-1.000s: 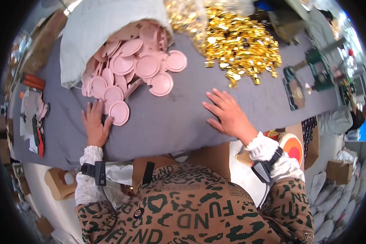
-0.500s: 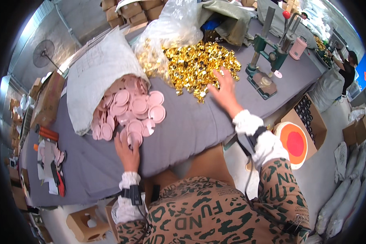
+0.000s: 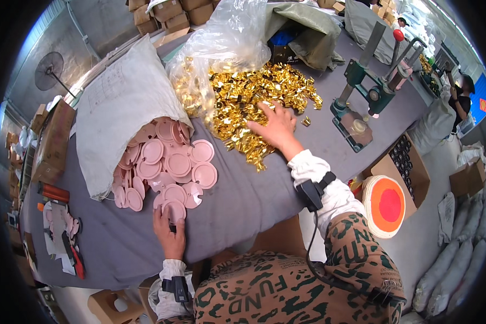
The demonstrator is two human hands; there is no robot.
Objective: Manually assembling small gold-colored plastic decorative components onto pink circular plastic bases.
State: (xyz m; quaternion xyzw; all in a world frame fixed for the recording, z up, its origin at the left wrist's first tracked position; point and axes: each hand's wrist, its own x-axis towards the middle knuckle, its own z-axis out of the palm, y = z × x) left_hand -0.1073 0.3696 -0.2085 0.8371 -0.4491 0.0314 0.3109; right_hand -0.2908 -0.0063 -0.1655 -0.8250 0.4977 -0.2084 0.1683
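My left hand (image 3: 169,236) is closed at the near edge of a heap of pink plastic discs (image 3: 179,164), with a pink disc (image 3: 174,209) between thumb and fingers. A small dark piece shows by those fingers; its kind is unclear. The discs spill from a white woven sack (image 3: 128,110) lying on its side. My right hand (image 3: 278,129) reaches over a pile of shiny gold pieces (image 3: 254,89), fingers spread, fingertips at the pile. Dark bits are mixed in, and one gold piece (image 3: 306,121) lies apart to the right.
A green hand press (image 3: 370,93) with a red-knobbed lever stands right of the pile. Clear plastic bag (image 3: 221,40) lies behind the gold. Below the right table edge are a round orange-topped stool (image 3: 384,206) and a carton of black parts (image 3: 402,162). Scissors and scraps lie far left.
My right hand has moved left and nearer over the gold pile, away from the press, and gold pieces have shifted toward me. My left hand stays at the pink discs. The view has shifted slightly.
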